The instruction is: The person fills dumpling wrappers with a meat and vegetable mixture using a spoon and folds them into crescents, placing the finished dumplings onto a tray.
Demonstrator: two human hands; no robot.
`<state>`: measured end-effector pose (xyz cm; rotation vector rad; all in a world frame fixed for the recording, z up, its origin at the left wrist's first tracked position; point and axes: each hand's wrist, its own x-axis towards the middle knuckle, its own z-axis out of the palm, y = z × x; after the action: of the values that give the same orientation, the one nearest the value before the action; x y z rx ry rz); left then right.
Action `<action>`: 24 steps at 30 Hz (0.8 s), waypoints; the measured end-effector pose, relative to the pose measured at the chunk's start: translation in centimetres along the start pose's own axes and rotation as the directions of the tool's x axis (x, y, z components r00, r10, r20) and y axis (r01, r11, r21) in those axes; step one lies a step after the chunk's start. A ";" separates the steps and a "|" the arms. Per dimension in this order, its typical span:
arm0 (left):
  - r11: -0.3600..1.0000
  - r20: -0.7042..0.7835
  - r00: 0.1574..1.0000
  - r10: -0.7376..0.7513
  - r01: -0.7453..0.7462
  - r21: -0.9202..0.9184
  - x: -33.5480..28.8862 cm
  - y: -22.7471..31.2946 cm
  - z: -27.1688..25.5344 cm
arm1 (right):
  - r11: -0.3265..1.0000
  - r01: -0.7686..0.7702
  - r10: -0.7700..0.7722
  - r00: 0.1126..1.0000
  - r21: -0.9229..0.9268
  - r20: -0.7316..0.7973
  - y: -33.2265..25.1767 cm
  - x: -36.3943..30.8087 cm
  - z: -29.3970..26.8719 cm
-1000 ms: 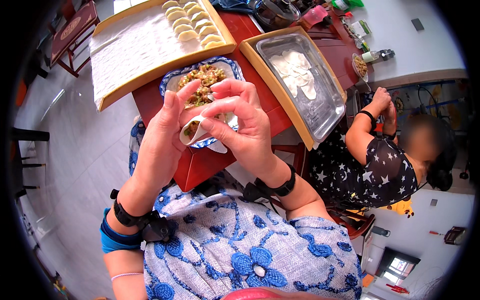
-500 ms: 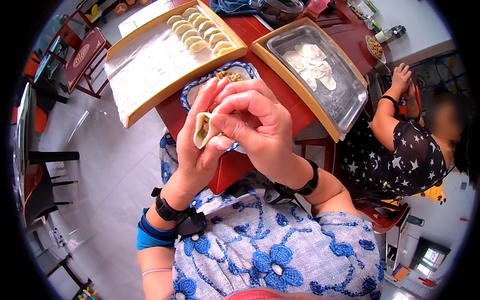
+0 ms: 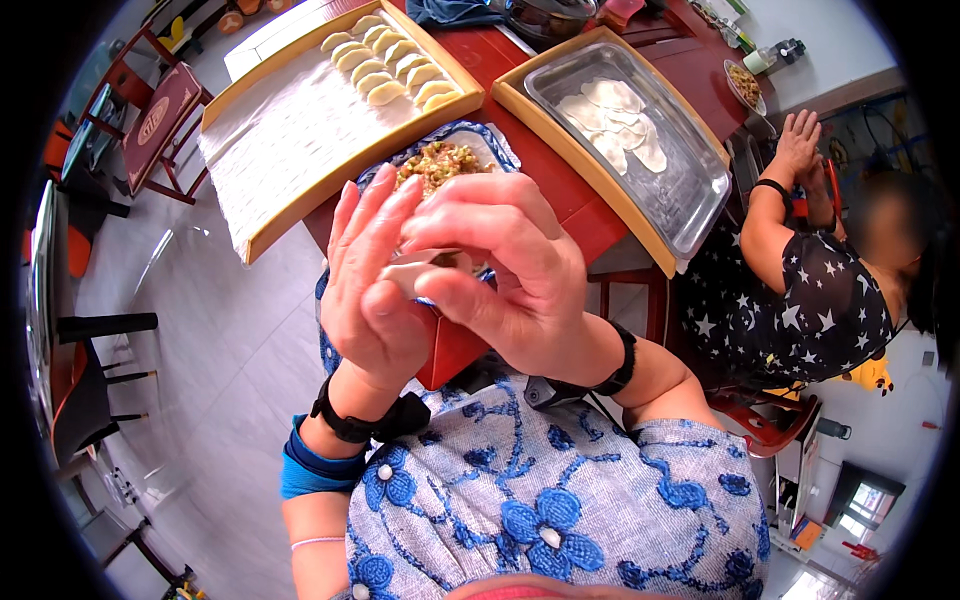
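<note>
A partly folded dumpling (image 3: 404,277) is held between my two hands over the near edge of the table. My left hand (image 3: 372,300) supports it from the left, fingers stretched upward and thumb against the wrapper. My right hand (image 3: 520,260) curls over from the right, its thumb and bent fingers pinching the wrapper. The fingers hide much of the dumpling. Just beyond my hands sits a blue-and-white dish (image 3: 497,146) with chopped filling (image 3: 440,165) in it.
A shallow wooden tray (image 3: 345,175) at the far left bears rows of finished dumplings (image 3: 385,92). To the right, another wooden tray (image 3: 590,180) carries a metal pan (image 3: 680,195) with flat wrappers (image 3: 612,120). A co-worker (image 3: 800,290) sits at the right, hands raised.
My left hand has turned and its fingers have spread upward. The dumpling now shows edge-on, its filling less visible. More of the filling dish shows.
</note>
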<state>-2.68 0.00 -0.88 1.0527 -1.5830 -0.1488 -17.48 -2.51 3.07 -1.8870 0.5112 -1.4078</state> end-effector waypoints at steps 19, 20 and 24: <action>0.844 -0.194 0.968 -0.157 0.030 -0.535 0.5 0.7 0.8 | 0.947 -0.122 0.163 0.980 0.299 -0.118 1.5 -0.9 1.1; 0.848 -0.194 0.973 -0.124 0.002 -0.531 0.5 0.4 0.7 | 0.946 -0.140 0.178 0.978 0.291 -0.109 1.5 -1.0 1.2; 0.893 -0.177 0.977 -0.121 0.030 -0.449 -0.5 -1.1 0.5 | 0.854 -0.372 0.352 0.928 0.365 0.122 1.8 -1.0 1.2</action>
<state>-2.57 -0.56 -2.07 0.7412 -1.2445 -0.4258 -16.54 -2.62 0.92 -1.4187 0.4946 -1.1103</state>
